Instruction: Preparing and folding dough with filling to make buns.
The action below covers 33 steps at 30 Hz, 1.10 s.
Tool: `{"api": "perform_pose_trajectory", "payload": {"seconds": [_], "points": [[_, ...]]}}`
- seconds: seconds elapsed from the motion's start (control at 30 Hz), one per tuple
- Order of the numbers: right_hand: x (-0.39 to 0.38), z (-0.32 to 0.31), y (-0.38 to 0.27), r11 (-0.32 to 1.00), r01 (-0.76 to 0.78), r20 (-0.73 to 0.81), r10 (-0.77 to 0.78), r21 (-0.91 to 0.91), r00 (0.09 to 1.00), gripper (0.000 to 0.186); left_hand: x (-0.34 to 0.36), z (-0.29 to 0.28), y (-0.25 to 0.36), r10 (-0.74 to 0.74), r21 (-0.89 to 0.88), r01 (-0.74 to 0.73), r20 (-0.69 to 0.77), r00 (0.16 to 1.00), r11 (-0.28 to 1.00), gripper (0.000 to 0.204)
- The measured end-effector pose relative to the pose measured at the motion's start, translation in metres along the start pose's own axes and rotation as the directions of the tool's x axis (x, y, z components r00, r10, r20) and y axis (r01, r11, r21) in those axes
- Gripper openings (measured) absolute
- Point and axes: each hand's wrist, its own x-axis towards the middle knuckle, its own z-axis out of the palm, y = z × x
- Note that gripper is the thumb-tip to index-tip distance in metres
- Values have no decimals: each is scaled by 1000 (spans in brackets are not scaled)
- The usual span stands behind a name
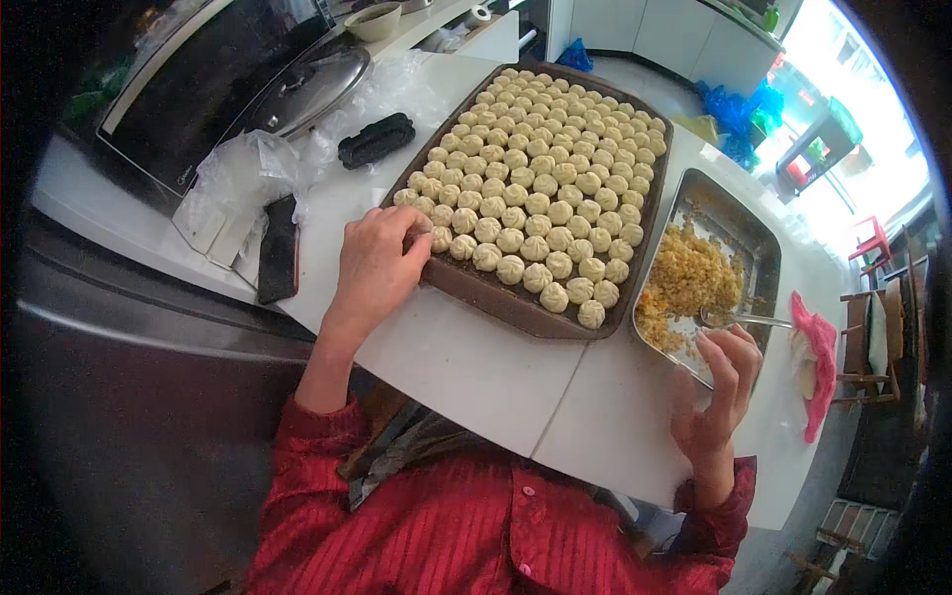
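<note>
Rows of small pleated buns [535,203] cover a dark brown tray [496,302] on the white table. At the tray's near left corner, my left hand [377,268] is closed, with thumb and forefinger against the end bun [439,239]. To the right stands a metal pan [764,253] of crumbly yellowish filling [694,278]. A metal spoon [744,319] rests in it, its handle over the right rim. By the pan's near edge my right hand [719,392] is held with fingers apart and bent, nothing visible in it.
A black clamshell case [377,141], a dark phone-like slab [280,248] and crumpled clear plastic [253,174] lie left of the tray. Behind them are a pot lid [312,89] and a microwave [213,84]. A pink cloth [815,357] hangs at the table's right edge.
</note>
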Motion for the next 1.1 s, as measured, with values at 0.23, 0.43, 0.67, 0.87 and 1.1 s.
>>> {"api": "perform_pose_trajectory", "payload": {"seconds": [0.23,0.43,0.67,0.87,1.1], "points": [[-1,-4,0,999,-12,-16,11,-34,1000,43,2,3,2,31,-78,-29,23,999,997,13],[1,8,6,999,-38,-37,38,-11,999,36,-1,7,-9,-10,-181,6,-19,1000,984,13],[-14,-12,10,994,-107,-138,108,20,984,30,0,4,0,-103,-171,111,56,993,979,18],[-35,-43,28,934,-356,-251,350,20,903,18,-1,7,-3,-98,-160,107,65,993,981,20],[-78,-99,83,789,-572,-347,483,-226,804,13,-4,5,0,-155,-177,157,30,988,972,18]]}}
